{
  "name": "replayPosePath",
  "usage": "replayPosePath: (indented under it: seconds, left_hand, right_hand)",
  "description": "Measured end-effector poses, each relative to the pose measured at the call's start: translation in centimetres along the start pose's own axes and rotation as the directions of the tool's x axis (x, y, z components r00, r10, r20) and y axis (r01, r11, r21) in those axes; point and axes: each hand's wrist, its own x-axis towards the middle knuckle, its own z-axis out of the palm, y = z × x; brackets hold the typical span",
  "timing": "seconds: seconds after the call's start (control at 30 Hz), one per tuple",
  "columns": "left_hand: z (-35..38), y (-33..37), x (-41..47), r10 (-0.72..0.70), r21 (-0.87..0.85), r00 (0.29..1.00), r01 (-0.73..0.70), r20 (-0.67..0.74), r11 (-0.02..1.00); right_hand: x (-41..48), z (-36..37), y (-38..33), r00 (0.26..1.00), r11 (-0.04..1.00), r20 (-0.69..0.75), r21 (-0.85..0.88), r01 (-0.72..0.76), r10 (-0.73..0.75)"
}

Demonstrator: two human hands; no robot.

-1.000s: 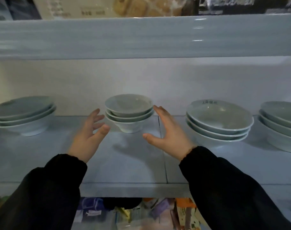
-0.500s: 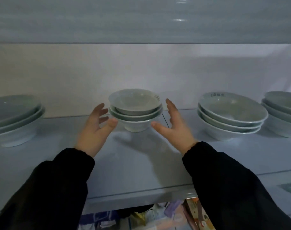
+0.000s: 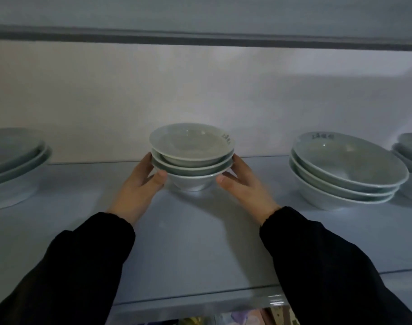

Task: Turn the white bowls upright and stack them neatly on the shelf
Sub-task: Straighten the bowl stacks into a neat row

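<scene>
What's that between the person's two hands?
In the head view, a stack of three upright white bowls on the shelf; the left hand and right hand hold its sides.

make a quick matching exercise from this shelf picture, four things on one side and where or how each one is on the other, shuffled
Column one
1. small bowl stack
2. wide bowl stack
3. left-edge bowl stack
4. right hand

Column two
A. cut off by the picture's left border
B. grips the small bowl stack's right side
C. upright on the shelf, held between the left hand and the right hand
D. stands untouched, right of both hands

Pairs: 1-C, 2-D, 3-A, 4-B
</scene>
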Motion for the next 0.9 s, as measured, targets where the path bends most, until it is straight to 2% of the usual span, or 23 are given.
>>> replayPosePath:
  seconds: [0.13, 0.33, 0.53, 0.67, 0.9]
  left_hand:
    - [0.2, 0.5, -0.4, 0.016, -0.082, 0.999, -0.012, 0.044, 0.997]
    - [-0.1, 0.8, -0.9, 0.048, -0.092, 0.998, -0.043, 0.050, 0.995]
    - [-0.7, 0.4, -0.9, 0.048, -0.120, 0.999, -0.045, 0.020, 0.992]
    - [-1.0, 0.2, -0.5, -0.009, -0.232, 1.000, 0.015, 0.027, 0.973]
    - [-1.0, 0.1, -0.5, -0.025, -0.210, 0.998, 0.038, 0.064, 0.977]
  right_hand:
    - [-0.2, -0.2, -0.2, 1.000, 1.000, 0.016, 0.002, 0.021, -0.021]
    - [-0.7, -0.6, -0.4, 0.998, 0.999, -0.048, -0.032, 0.029, -0.030]
    - [-1.6, -1.0, -0.5, 0.961, 0.981, -0.257, 0.186, -0.055, 0.103]
    - [-2.0, -1.7, -0.7, 0.938, 0.970, -0.318, 0.234, -0.066, 0.140]
    - [-3.4, -3.3, -0.6, 0.936, 0.970, -0.330, 0.240, -0.039, 0.120]
